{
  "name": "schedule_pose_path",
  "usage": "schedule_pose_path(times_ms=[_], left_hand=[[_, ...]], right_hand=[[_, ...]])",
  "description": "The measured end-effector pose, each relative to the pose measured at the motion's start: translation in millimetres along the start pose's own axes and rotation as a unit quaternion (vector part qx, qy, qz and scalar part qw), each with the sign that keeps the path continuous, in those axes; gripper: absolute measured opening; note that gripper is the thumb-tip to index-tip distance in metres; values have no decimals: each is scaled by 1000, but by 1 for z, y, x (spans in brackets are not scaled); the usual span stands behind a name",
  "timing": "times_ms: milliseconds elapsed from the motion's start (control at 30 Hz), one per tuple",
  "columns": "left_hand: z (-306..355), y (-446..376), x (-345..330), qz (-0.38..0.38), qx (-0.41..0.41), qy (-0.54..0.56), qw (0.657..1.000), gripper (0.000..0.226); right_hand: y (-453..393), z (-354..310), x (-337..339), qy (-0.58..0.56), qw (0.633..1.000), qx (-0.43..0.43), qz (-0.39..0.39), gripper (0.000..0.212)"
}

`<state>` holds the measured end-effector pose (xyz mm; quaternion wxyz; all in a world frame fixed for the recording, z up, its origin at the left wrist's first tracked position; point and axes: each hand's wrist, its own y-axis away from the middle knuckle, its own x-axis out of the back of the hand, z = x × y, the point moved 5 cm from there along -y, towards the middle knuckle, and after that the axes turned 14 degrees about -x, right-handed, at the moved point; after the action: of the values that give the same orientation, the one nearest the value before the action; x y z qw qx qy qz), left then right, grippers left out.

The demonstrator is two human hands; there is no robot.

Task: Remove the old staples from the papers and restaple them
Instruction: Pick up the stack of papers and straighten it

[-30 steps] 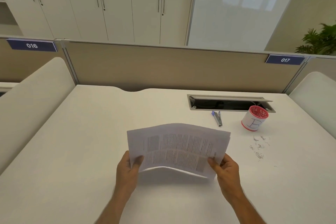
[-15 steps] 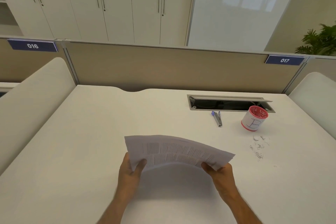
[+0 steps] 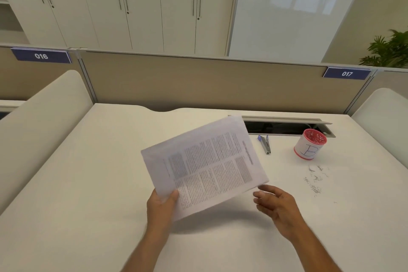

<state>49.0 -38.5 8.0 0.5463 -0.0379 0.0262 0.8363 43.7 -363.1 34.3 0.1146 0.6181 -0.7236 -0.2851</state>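
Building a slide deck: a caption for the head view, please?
Left hand holds printed papers above the desk; right hand open beside them, stapler beyond.

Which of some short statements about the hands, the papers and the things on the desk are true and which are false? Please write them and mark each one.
1. The left hand grips the papers at a lower corner. True.
2. The right hand also pinches the papers. False: it is open and just apart from their edge.
3. The stapler lies on the desk between the papers and the red-rimmed cup. True.
4. The loose staples lie inside the cup. False: they are scattered on the desk in front of it.
5. The cup bears the letter B. True.
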Motion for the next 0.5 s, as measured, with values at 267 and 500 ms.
schedule_pose_path(times_ms=[267,500], left_hand=[[2,44,-43,41,64,135,988,32],[1,42,-32,-13,120,207,971,32]], right_hand=[[17,26,-83,-136,989,11,-64,27],[19,-4,-74,-70,993,93,11,24]])
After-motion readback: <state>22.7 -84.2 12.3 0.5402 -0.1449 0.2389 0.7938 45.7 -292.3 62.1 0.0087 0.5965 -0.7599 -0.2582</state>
